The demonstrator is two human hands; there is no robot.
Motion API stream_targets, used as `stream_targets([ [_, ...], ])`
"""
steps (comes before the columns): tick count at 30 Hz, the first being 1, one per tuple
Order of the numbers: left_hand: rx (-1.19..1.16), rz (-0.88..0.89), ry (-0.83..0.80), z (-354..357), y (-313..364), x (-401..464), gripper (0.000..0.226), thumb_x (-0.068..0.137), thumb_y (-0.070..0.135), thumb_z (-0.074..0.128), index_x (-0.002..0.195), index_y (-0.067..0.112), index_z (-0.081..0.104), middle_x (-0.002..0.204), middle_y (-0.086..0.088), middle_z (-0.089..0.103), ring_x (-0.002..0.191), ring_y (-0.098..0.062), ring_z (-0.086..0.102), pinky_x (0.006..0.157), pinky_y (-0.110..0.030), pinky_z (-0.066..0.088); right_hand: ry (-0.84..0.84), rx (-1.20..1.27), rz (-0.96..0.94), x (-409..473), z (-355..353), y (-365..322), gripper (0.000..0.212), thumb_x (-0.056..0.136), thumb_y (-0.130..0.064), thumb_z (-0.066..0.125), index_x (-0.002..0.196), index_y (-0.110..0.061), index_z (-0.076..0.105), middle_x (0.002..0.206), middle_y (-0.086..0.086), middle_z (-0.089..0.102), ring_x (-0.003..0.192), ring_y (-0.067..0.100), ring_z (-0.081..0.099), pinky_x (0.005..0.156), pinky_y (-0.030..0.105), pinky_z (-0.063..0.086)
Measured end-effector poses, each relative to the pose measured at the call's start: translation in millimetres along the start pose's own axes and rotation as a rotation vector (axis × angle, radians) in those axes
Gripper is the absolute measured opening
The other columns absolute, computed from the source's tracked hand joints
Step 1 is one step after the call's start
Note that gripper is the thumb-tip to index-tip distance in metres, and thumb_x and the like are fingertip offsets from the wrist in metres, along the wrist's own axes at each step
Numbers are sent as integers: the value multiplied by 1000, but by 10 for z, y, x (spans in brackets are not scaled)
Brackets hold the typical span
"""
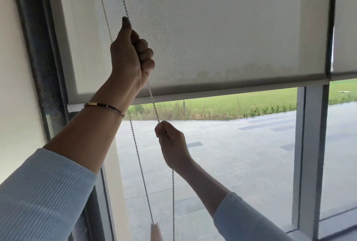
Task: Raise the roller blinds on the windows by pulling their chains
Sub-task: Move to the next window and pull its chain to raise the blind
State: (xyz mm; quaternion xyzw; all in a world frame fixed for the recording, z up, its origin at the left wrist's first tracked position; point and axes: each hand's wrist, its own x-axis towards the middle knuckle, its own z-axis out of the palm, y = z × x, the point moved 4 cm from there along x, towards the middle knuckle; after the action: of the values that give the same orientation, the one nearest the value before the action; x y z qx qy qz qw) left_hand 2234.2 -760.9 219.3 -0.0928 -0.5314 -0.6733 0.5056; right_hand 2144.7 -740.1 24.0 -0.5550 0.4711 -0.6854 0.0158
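While the roller blind [212, 33] covers the upper pane, the left hand [129, 57] fists around the bead chain [153, 99] and the right hand [172, 144] pinches it lower.

Beige blind [212, 28] (pale-blue ribbed sleeves [38, 192])

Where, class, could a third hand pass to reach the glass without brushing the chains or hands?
Free: the open glass under the blind's bottom bar, between the right hand and the grey mullion. Crowded: the left edge, where the left hand, both chain strands and the frame sit close together.
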Motion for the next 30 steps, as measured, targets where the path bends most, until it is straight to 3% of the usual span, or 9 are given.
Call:
stream_targets([
  [9,-51,-6,-36,197,-138,37,55,104,48,39,56,27,21,48,10,17,39,-6,13,31,-16,14,38,-43,-10,-41,-339,-54,43,88,11,36,68,-27,39,54,-17,42,54,5,30,52,13,25],
  [19,-47,-13,-14,199,-205,-49,57,103,49,39,55,26,21,47,10,17,39,-6,12,31,-16,13,21,-68,-7,-152,-391,-44,35,90,-3,37,69,-31,38,52,-18,40,51,5,27,50,14,23],
  [26,-40,-16,-9,102,-204,-54,58,103,49,40,52,25,23,49,9,16,41,-7,11,33,-15,11,-1,-18,31,-173,-321,-4,31,86,0,34,70,-25,42,48,-14,33,49,9,22,46,21,19],
  [30,-15,-9,-23,112,-146,-51,60,103,50,39,51,25,24,48,10,17,41,-6,12,33,-16,12,-57,148,154,-188,-248,103,34,96,-4,36,70,-21,49,47,-15,37,43,7,28,44,21,22],
])
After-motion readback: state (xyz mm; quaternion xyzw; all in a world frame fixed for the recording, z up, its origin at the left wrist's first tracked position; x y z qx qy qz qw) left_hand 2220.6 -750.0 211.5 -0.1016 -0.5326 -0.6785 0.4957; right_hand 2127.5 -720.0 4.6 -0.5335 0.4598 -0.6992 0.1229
